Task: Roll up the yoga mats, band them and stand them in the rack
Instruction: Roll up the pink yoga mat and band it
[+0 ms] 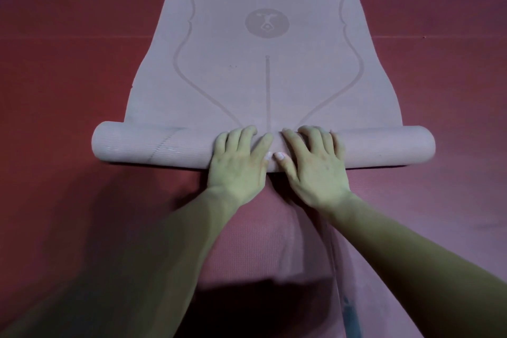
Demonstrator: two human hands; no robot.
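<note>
A pale mauve yoga mat (263, 85) with printed curved lines and a round emblem lies flat on the floor and stretches away from me. Its near end is wound into a roll (153, 147) that spans the mat's width. My left hand (238, 162) and my right hand (315, 162) rest side by side on the middle of the roll, palms down, fingers spread over its top, thumbs nearly touching. No band and no rack are in view.
Dark red floor matting (68, 77) surrounds the mat on both sides, with a seam line running across. A strip of pinkish ribbed mat (247, 250) lies under my forearms, and a thin strap-like strip (348, 304) runs along it at lower right.
</note>
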